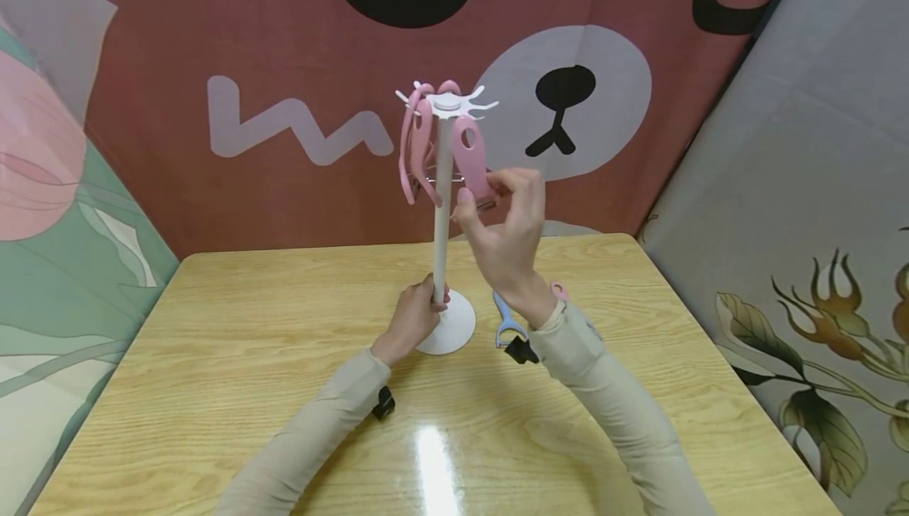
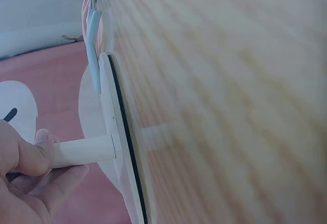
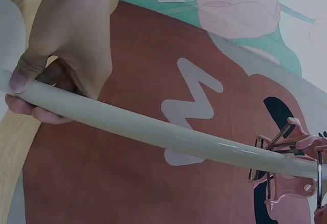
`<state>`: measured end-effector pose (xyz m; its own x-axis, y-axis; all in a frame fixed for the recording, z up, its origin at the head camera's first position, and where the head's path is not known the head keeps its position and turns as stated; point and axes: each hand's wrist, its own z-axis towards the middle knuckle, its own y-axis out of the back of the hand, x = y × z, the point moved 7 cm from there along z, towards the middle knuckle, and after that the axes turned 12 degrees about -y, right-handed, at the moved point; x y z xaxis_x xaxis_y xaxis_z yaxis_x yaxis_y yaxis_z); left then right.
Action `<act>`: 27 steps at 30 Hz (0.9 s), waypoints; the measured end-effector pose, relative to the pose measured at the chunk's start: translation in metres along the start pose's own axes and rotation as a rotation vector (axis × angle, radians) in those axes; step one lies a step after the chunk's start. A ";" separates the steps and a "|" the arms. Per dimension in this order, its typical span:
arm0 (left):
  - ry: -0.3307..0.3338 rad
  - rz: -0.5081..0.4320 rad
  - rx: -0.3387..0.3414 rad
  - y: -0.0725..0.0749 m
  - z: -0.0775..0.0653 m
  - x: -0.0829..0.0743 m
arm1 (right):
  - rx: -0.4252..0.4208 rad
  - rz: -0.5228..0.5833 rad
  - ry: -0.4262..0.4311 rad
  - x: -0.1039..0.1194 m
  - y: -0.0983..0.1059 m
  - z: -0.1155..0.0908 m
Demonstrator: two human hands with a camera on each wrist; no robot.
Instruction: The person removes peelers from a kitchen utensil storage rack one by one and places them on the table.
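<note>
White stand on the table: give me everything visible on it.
The white stand is smooth, plastic or painted metal by its look, and stands upright on the wooden table. A slim round pole rises from a flat disc base with a dark line along its underside; slender hooks radiate from the top. Pink peelers hang on some hooks; others are bare. The left hand grips the pole just above the base.

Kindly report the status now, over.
Left hand grips slender white pole. Right hand pinches pink Y-shaped peeler. Other pink peelers hang nearby; no blockage visible.
</note>
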<state>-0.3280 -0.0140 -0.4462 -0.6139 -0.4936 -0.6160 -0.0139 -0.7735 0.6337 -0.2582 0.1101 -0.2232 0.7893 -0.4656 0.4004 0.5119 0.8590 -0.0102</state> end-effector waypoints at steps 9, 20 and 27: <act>0.004 -0.010 -0.004 0.001 -0.001 0.000 | 0.006 -0.019 -0.003 -0.007 0.003 -0.002; 0.001 -0.006 0.008 0.000 -0.001 0.000 | 0.047 -0.003 -0.055 -0.023 0.008 -0.007; -0.016 -0.008 0.009 0.001 -0.002 -0.002 | 0.072 -0.006 -0.081 -0.029 0.009 -0.010</act>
<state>-0.3254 -0.0147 -0.4457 -0.6266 -0.4811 -0.6131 -0.0256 -0.7735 0.6333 -0.2733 0.1291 -0.2443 0.7546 -0.4549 0.4729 0.4889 0.8705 0.0573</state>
